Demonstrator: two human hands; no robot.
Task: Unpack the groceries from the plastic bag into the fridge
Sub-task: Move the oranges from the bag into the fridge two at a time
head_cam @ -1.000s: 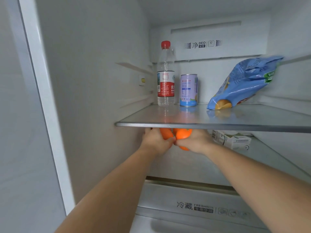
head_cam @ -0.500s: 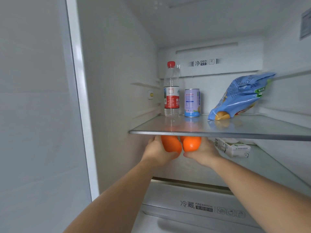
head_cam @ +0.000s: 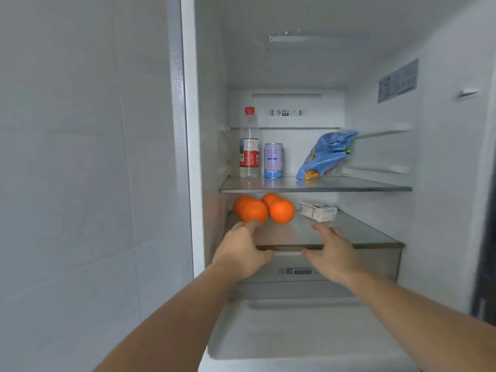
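Several oranges [head_cam: 281, 210] lie in a cluster at the left of the fridge's lower glass shelf [head_cam: 357, 232]. My left hand [head_cam: 241, 251] is over the shelf's front edge, fingers relaxed, fingertips just short of the nearest orange [head_cam: 254, 211]. My right hand [head_cam: 331, 253] hovers open at the shelf's front edge, a little right of the oranges, holding nothing. The plastic bag is out of view.
The upper glass shelf [head_cam: 375, 187] carries a water bottle with a red cap [head_cam: 249, 146], a blue can [head_cam: 273, 160] and a blue snack bag [head_cam: 326, 154]. A small white box [head_cam: 318, 211] lies on the lower shelf. A drawer [head_cam: 375, 267] sits below. A tiled wall [head_cam: 80, 183] stands to the left.
Both hands have let go of the oranges and drawn back to the shelf's front edge. The oranges now rest on the lower shelf. The camera has pulled back.
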